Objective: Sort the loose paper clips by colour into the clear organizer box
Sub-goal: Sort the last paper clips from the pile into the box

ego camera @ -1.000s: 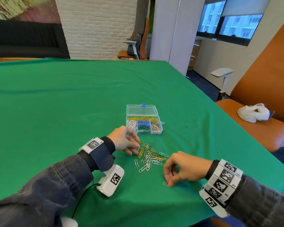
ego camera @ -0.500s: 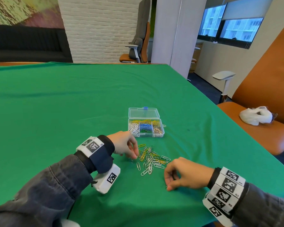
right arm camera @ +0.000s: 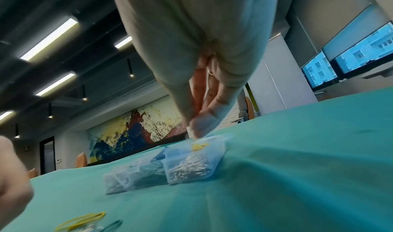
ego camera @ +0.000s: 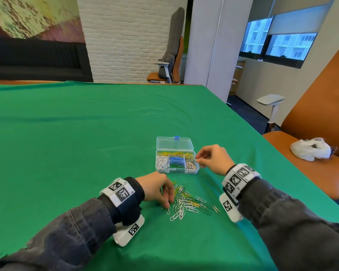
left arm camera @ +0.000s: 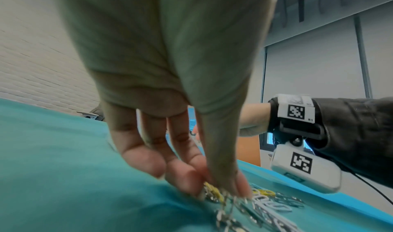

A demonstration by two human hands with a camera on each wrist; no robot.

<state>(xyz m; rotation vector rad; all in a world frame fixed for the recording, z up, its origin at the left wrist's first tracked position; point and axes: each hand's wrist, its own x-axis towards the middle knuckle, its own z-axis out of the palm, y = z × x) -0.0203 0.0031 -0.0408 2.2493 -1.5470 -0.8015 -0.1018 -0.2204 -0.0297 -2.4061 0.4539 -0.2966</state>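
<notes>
Two hands at work over loose paper clips and the clear organizer box

The right hand [ego camera: 213,159] hovers with fingertips pinched at the organizer box's [ego camera: 177,160] right edge (whether on a clip, I cannot tell). The left hand [ego camera: 157,189], fingers curled down, pinches clips at the left of the loose pile [ego camera: 188,202], near the box on the green table [ego camera: 67,143].

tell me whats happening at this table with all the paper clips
A person is sorting paper clips by colour. Their right hand is over the right edge of the clear organizer box, fingers pinched as if dropping a clip in; the clip itself is too small to make out. Their left hand picks at the loose pile on the green cloth. The box already holds white, yellow, blue, green and silver clips.
</notes>
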